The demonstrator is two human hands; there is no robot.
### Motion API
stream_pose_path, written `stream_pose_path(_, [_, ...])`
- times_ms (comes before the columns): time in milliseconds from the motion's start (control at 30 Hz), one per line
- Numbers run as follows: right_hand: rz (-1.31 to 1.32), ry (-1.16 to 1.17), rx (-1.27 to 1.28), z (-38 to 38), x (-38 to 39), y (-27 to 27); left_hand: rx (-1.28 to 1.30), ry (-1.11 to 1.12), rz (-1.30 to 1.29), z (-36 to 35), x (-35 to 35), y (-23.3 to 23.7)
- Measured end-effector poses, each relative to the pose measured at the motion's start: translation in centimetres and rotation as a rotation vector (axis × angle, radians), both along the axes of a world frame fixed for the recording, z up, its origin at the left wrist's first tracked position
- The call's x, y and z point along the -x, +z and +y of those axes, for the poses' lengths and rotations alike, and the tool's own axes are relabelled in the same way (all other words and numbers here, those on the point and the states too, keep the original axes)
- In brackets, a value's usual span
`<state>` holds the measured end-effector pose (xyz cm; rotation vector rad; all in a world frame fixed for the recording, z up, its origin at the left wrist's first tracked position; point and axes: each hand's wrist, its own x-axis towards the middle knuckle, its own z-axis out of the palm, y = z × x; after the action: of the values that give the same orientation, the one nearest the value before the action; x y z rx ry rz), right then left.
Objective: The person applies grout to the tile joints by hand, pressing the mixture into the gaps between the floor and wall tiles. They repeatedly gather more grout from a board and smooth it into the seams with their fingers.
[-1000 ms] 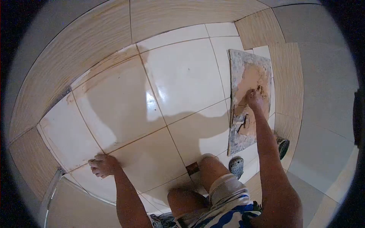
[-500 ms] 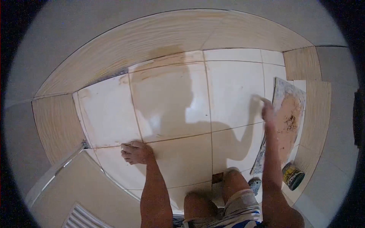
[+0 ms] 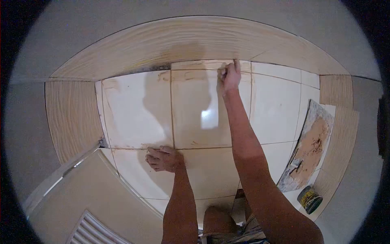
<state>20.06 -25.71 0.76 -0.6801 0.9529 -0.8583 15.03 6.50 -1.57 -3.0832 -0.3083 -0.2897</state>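
My left hand (image 3: 163, 159) leans on the white floor tiles (image 3: 134, 105), palm down with fingers spread, just below a brown-filled joint. At the far edge of the floor, my right hand (image 3: 230, 76) is beside the joint along the wood-look wall tile (image 3: 195, 40). One of its fingers points up to the wall tile's foot while the others are curled in; whether something small is inside them is hidden. Brown grout smears (image 3: 191, 76) mark the tiles left of that hand. A grey board (image 3: 307, 110) carrying pinkish-brown grout (image 3: 310, 146) lies to the right.
A small tool with a pale blade (image 3: 295, 163) rests on the board. Near it is a tipped tub with a yellow label (image 3: 309, 200). A door with a louvred vent (image 3: 91, 232) stands at the lower left. Wood-look tiles (image 3: 73, 118) border the sides.
My right hand has moved from beside the board, up and left to the far joint. My left hand stays planted on the tiles while the view has shifted.
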Motion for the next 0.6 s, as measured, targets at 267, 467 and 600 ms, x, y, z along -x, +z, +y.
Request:
stream_pose_path(267, [1.092, 0.292, 0.493, 1.6, -1.8, 0.8, 0.078, 0.009, 0.025, -0.2, -0.2, 0.4])
stream_pose_path(467, [1.227, 0.562, 0.436, 2.4, -3.3, 2.5, 0.039, -0.020, -0.011, -0.1, -0.1, 0.1])
stream_pose_path(600, [1.125, 0.570, 0.456, 3.7, -5.2, 0.8, 0.035, -0.003, 0.036, -0.1, -0.1, 0.2])
